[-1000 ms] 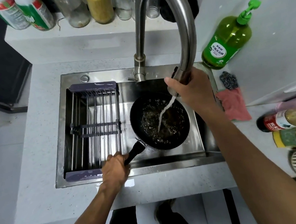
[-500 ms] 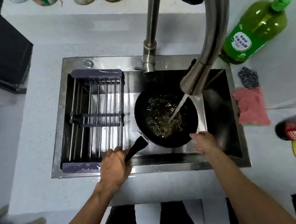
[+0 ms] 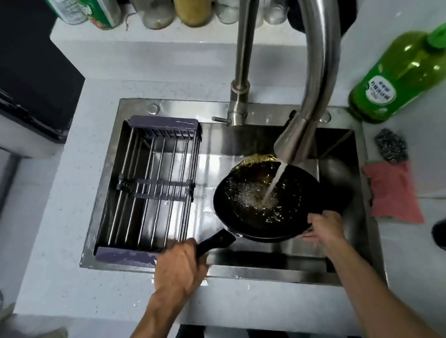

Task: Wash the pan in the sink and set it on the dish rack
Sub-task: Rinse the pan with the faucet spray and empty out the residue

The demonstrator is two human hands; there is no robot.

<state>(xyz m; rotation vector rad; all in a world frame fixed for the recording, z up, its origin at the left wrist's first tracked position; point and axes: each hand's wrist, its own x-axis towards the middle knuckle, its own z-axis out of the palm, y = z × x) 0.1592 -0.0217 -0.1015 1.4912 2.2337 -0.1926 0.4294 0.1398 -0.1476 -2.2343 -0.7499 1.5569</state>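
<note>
A black pan [image 3: 249, 221] sits in the steel sink [image 3: 214, 147], tilted away from me, with brownish oily water spilling over its far rim. Water from the tall steel faucet [image 3: 293, 145] pours into it. My left hand [image 3: 178, 267] is closed around the pan's black handle at the sink's front edge. My right hand [image 3: 325, 227] grips the pan's near right rim. A dish rack [image 3: 149, 187] of steel rods with purple ends spans the left half of the sink, with nothing on it.
A green dish soap bottle [image 3: 402, 75] stands to the right of the sink, with a steel scourer [image 3: 391, 145] and a pink cloth [image 3: 392, 195] beside it. Bottles lie at the right edge. Jars line the ledge behind the faucet.
My right hand left the faucet head and came down to the pan's near right rim. The pan has tipped away from me, and dirty water now runs over its far edge.
</note>
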